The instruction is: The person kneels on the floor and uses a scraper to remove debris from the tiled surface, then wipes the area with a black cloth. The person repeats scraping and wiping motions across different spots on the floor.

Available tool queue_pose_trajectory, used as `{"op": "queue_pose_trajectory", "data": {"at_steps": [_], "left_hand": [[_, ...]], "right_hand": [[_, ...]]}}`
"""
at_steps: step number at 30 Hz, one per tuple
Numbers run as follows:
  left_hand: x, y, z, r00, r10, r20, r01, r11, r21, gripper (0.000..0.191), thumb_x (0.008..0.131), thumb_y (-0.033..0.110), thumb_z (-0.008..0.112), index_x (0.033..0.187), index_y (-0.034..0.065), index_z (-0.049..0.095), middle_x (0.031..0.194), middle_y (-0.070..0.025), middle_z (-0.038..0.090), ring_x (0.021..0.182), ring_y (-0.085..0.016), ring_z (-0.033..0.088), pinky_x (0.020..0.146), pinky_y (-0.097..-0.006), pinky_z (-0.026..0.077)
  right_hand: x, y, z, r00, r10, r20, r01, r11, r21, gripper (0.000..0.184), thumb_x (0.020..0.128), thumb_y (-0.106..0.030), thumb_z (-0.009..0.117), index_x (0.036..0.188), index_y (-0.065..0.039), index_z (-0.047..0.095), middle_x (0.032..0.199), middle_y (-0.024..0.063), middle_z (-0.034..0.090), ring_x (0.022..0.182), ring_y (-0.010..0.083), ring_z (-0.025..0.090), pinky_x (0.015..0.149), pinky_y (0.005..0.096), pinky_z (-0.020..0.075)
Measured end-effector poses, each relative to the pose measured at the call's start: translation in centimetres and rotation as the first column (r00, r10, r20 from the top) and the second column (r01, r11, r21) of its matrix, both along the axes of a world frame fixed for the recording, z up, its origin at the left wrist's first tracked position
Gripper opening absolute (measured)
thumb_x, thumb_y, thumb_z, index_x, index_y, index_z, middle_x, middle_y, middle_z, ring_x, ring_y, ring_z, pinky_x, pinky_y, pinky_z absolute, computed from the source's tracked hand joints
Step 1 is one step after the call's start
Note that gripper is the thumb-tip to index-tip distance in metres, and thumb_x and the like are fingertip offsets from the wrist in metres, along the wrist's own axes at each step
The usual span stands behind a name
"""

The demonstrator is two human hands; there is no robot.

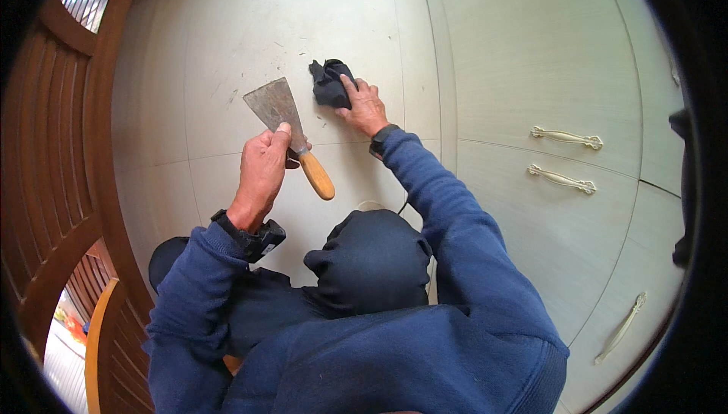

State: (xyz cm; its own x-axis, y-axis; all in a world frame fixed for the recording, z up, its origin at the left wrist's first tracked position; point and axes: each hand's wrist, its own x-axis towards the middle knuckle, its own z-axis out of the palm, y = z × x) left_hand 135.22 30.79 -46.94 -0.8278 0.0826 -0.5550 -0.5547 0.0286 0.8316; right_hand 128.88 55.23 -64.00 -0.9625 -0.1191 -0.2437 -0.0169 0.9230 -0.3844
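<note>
My left hand [265,168] grips a putty knife [277,106] near the base of its blade, with the thumb on top of the metal. Its wide steel blade looks dull and stained and points up and to the left. The rounded wooden handle [317,175] sticks out below the fingers, toward my knees. Farther out on the right, my right hand [365,108] holds a crumpled black cloth [331,85] against the pale tiled floor [227,50]. Dark scraps and scuff marks [234,95] are scattered on the tiles around the blade and the cloth.
Pale cabinet fronts [546,73] with ornate handles [566,137] rise along the right side. Brown slatted wooden furniture [51,124] stands close on the left. My bent knee [372,260] is just below the hands.
</note>
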Motion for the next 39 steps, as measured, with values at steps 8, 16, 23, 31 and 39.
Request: {"op": "queue_pose_trajectory", "data": {"at_steps": [8,16,23,31,39], "left_hand": [[-0.1,-0.2,0.2,0.999,-0.04,0.026,0.039,0.999,0.026,0.044,0.108,0.034,0.048,0.093,-0.0025,0.068,0.087,-0.011,0.074,0.074,-0.014,0.066,0.074,-0.0316,0.054],[0.0,-0.3,-0.1,0.993,-0.096,0.068,0.095,0.995,0.019,0.04,0.107,0.034,0.049,0.093,0.0006,0.068,0.087,-0.0099,0.074,0.075,-0.014,0.067,0.075,-0.0319,0.055],[0.1,-0.4,1.1,0.994,-0.085,0.066,0.082,0.996,0.047,0.041,0.108,0.036,0.049,0.095,0.0026,0.068,0.09,-0.0107,0.075,0.078,-0.015,0.069,0.076,-0.0324,0.056],[1.6,-0.7,4.5,0.991,-0.134,0.012,0.134,0.99,0.038,0.042,0.108,0.038,0.049,0.098,0.0026,0.069,0.091,-0.0115,0.075,0.079,-0.016,0.069,0.08,-0.0326,0.055],[2.4,0.4,5.9,0.994,-0.102,-0.04,0.103,0.994,0.036,0.042,0.108,0.037,0.048,0.097,0.0014,0.068,0.091,-0.01,0.075,0.08,-0.013,0.066,0.08,-0.031,0.054]], "right_hand": [[-3.5,5.3,-0.9,0.894,-0.212,-0.395,0.171,0.976,-0.137,0.059,0.081,-0.003,0.065,0.137,-0.016,0.054,0.11,0.0237,0.054,0.106,0.0412,0.059,0.088,0.0484,0.054],[-7.8,17.2,-3.4,0.933,-0.325,-0.154,0.352,0.737,0.577,0.047,0.099,-0.018,0.049,0.133,0.015,0.05,0.095,0.021,0.076,0.086,0.0328,0.077,0.079,0.0448,0.0606],[-5.4,19.1,-2.8,0.873,-0.487,0.008,0.456,0.824,0.337,0.038,0.092,-0.016,0.054,0.121,0.009,0.059,0.113,0.032,0.069,0.104,0.045,0.069,0.092,0.0524,0.0552],[0.4,8.7,-2.2,0.889,-0.457,-0.017,0.441,0.866,-0.237,0.037,0.083,-0.027,0.064,0.102,0.005,0.065,0.095,0.0315,0.069,0.094,0.0505,0.066,0.086,0.0575,0.0517],[5.7,8.6,5.0,0.676,-0.736,0.035,0.514,0.436,-0.738,0.028,0.096,-0.028,0.07,0.09,-0.001,0.067,0.064,0.0034,0.062,0.053,0.0104,0.055,0.048,0.028,0.0447]]}}
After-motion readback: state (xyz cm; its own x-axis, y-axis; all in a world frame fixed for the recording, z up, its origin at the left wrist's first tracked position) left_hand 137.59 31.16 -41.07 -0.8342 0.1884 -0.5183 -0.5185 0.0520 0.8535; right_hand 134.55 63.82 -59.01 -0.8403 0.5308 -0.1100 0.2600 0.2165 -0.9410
